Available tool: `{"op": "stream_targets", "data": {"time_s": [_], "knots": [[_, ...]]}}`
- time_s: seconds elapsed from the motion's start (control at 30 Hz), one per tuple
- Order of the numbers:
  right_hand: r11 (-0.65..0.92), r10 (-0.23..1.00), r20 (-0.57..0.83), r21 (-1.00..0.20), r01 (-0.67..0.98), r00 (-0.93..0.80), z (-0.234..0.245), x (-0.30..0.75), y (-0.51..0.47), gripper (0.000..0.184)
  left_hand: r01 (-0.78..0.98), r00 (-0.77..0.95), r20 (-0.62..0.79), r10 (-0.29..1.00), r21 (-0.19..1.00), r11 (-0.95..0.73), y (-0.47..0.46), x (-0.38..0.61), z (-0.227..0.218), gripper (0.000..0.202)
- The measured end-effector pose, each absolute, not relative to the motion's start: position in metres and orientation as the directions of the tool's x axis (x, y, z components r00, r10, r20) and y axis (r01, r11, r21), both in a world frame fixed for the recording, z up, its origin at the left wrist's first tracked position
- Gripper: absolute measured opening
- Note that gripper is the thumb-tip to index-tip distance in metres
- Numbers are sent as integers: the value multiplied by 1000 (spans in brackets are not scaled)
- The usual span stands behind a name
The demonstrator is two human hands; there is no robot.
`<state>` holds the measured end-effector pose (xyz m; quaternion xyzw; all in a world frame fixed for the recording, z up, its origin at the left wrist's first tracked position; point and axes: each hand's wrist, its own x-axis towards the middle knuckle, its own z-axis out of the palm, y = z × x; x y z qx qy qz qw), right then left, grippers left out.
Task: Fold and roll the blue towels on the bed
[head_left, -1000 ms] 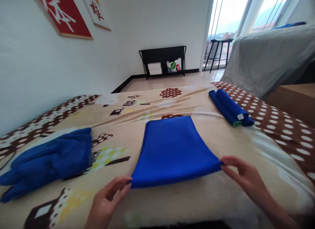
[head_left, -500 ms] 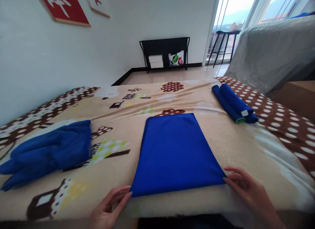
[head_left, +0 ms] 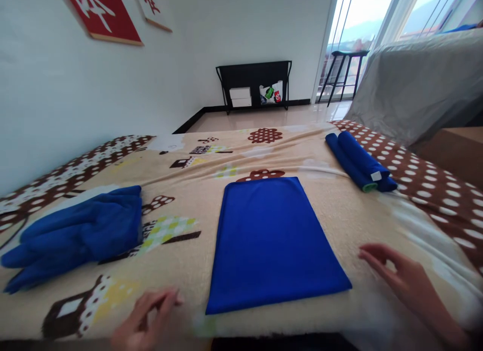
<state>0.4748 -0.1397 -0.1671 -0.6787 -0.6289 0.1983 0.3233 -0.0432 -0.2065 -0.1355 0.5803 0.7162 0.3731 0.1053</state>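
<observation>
A blue cloth, folded flat into a rectangle, lies in the middle of the patterned blanket on the bed. My left hand hovers just left of the cloth's near left corner, fingers loosely curled and blurred, holding nothing. My right hand is off the near right corner with fingers spread, clear of the cloth. Neither hand touches the cloth.
A heap of unfolded blue cloths lies at the left. Two rolled blue cloths lie at the far right of the bed. Beyond are a black rack by the wall, a stool and a grey-covered piece of furniture.
Both hands have let go of the cloth's near corners and drawn outward, left hand to the left, right hand to the right. The cloth now lies flat.
</observation>
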Motion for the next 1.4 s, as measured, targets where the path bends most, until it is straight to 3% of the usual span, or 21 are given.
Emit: {"op": "stream_targets", "data": {"time_s": [0.07,0.13,0.2,0.43,0.7,1.0,1.2,1.4], "knots": [[64,987,157,-625,778,44,-156,472,-94,45,804,-250,332,910,594,4,-165,-39,-120,23],[140,989,125,-596,791,-81,-148,456,-41,42,849,-71,374,925,509,-141,-106,-28,-113,29],[182,983,125,-583,792,-135,-145,430,12,35,864,6,384,923,462,-198,-41,-13,-114,25],[160,984,151,-501,850,-96,-162,377,116,31,896,92,355,930,379,-233,101,5,-147,30],[128,992,60,-483,866,-113,-183,386,153,31,871,69,212,975,464,-162,132,-21,-168,31],[175,983,135,-509,843,-123,-178,387,172,31,823,-16,156,988,563,-76,131,-31,-156,29],[175,980,170,-472,864,-105,-179,375,172,31,868,-62,192,979,494,-42,133,-26,-153,29],[183,964,253,-409,894,-82,-172,366,154,32,943,-18,268,963,324,-73,117,-12,-149,30]]}}
